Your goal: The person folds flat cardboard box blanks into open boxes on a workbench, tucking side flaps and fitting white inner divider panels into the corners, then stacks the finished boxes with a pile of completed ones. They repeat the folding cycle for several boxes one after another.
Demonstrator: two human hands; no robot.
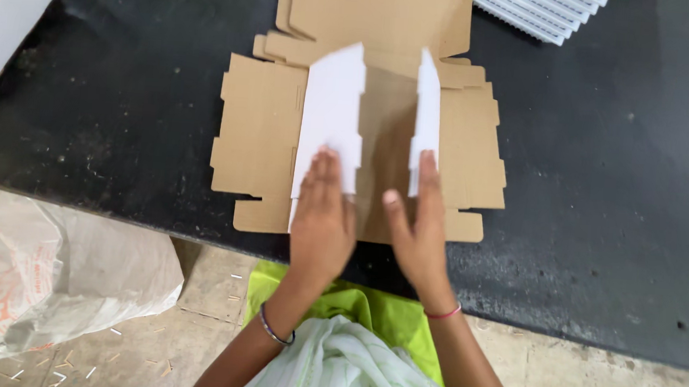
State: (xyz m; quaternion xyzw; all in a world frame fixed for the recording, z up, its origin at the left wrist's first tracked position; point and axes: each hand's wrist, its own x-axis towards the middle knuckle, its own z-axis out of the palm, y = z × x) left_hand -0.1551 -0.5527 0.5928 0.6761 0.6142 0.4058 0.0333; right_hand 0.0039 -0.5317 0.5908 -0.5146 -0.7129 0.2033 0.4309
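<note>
Here the flat cardboard box blank [363,130] lies on the black worktop [619,196], near its front edge. The left hand [323,216] presses open-palmed on the left flap [331,116]; the right hand [419,223], fingers straight, props the right flap [426,118]. Light, stiff along the creases, easily bent; best held by the flap edges.

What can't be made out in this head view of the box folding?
- Near edge of the flat cardboard box blank: covered by the left hand and right hand.
- Lower ends of the two raised white flaps: behind the fingers.
- Stack of blanks beyond: cut off by the top edge.
- White stack, top right: cut off by the frame, kind unclear.
- White sack on the floor: contents hidden.
</note>
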